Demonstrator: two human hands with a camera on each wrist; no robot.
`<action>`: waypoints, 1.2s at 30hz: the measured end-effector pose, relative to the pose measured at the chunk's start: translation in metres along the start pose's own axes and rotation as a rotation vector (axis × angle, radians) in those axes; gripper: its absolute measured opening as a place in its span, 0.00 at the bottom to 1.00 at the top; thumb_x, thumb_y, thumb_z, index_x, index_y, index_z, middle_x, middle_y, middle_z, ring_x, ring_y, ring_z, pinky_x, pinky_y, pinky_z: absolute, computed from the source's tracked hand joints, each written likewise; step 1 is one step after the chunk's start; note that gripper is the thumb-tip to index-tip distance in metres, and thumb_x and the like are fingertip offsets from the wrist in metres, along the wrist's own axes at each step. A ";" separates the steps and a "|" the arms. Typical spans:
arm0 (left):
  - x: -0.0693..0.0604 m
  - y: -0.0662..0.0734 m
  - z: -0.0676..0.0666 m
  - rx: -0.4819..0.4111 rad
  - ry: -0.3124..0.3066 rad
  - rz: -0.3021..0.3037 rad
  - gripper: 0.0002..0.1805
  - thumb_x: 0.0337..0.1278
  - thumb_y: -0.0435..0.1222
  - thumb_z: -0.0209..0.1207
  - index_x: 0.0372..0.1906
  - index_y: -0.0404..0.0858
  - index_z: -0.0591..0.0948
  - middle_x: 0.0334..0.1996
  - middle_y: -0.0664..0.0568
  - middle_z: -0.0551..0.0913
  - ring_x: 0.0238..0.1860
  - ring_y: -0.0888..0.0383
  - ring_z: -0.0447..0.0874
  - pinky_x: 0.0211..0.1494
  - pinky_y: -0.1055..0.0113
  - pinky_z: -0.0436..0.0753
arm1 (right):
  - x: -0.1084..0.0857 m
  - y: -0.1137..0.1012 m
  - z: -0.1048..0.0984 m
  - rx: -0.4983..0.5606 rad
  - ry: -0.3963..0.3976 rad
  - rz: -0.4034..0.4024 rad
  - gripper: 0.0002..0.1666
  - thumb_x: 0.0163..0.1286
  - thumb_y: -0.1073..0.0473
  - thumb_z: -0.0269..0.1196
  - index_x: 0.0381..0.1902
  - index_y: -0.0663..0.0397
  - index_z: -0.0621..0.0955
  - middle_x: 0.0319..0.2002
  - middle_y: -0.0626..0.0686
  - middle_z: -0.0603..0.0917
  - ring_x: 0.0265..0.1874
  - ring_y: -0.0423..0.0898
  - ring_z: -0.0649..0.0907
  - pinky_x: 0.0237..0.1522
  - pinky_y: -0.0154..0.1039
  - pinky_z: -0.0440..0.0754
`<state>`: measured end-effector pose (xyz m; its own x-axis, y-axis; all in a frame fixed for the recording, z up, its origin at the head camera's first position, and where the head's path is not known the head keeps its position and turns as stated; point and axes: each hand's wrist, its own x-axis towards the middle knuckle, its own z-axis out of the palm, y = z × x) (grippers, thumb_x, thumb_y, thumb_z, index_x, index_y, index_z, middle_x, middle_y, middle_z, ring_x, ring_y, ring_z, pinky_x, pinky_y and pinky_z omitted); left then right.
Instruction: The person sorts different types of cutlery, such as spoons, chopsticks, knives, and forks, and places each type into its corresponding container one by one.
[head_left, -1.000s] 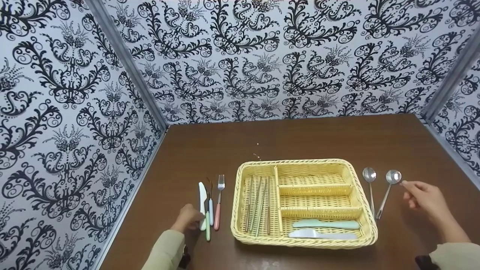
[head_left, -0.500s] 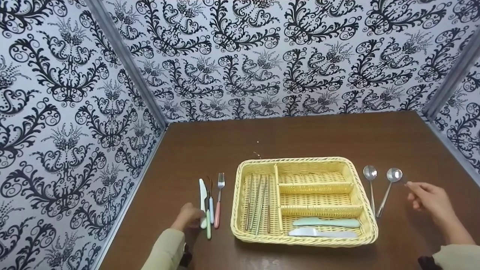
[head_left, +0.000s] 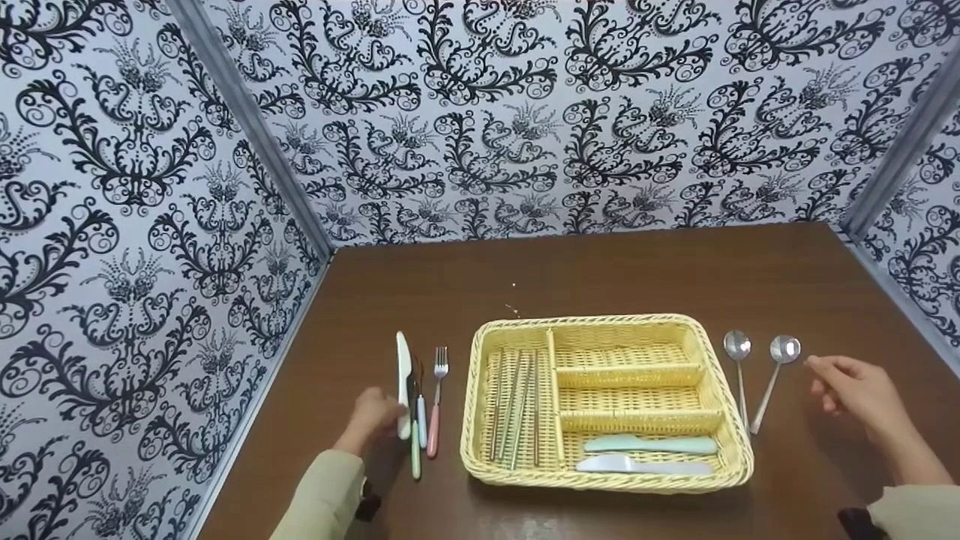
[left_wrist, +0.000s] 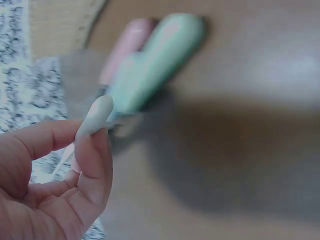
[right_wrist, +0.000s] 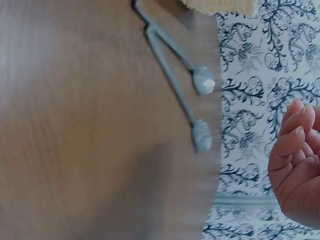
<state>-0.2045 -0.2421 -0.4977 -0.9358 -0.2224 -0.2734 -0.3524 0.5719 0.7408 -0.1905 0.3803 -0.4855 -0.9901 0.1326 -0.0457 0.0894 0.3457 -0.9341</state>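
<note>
My left hand pinches the handle of a white knife between thumb and fingers. In the left wrist view the handle's end sticks out of the grip. Just right of it lie a green-handled utensil, a blue-handled utensil and a fork with a pink handle; the heads of the green and blue ones are hard to make out. My right hand hovers beside two metal spoons, its fingers loosely curled with nothing in them. The right wrist view shows it apart from both spoons.
A yellow wicker basket with compartments stands in the middle of the brown table. Several chopsticks lie in its left section. A green knife and a pale knife lie in the front right one. Patterned walls enclose the table.
The white knife has moved forward, away from me, in my left hand, and its tip now reaches farther past the other utensils. My right hand has barely moved.
</note>
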 end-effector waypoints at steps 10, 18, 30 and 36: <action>-0.025 0.094 0.025 -0.153 -0.061 0.272 0.06 0.47 0.31 0.60 0.23 0.31 0.77 0.14 0.54 0.73 0.14 0.63 0.70 0.18 0.72 0.74 | -0.008 -0.064 0.045 -0.118 -0.015 -0.164 0.12 0.66 0.55 0.57 0.38 0.59 0.80 0.18 0.43 0.79 0.12 0.39 0.75 0.16 0.32 0.74; -0.068 0.146 0.092 -0.409 -0.235 0.410 0.07 0.46 0.26 0.59 0.32 0.25 0.77 0.24 0.45 0.81 0.18 0.63 0.75 0.23 0.68 0.81 | -0.026 -0.111 0.103 -0.162 -0.128 -0.203 0.21 0.65 0.56 0.58 0.46 0.71 0.77 0.24 0.54 0.81 0.14 0.39 0.74 0.18 0.34 0.77; -0.112 0.171 0.153 -0.315 -0.267 0.566 0.04 0.46 0.28 0.60 0.29 0.32 0.77 0.17 0.53 0.78 0.13 0.69 0.72 0.17 0.74 0.77 | -0.063 -0.134 0.166 -0.189 -0.226 -0.264 0.17 0.60 0.54 0.62 0.40 0.63 0.82 0.28 0.56 0.85 0.11 0.41 0.76 0.13 0.33 0.73; -0.119 0.173 0.161 -0.058 -0.140 0.778 0.03 0.49 0.29 0.58 0.29 0.36 0.75 0.14 0.60 0.72 0.13 0.75 0.63 0.15 0.82 0.67 | -0.066 -0.138 0.177 -0.208 -0.141 -0.251 0.11 0.58 0.55 0.65 0.33 0.58 0.85 0.23 0.53 0.85 0.06 0.40 0.73 0.11 0.32 0.70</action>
<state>-0.1552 0.0110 -0.4358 -0.9072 0.3275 0.2640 0.4004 0.4794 0.7810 -0.1566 0.1594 -0.4166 -0.9879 -0.1049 0.1144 -0.1530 0.5350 -0.8309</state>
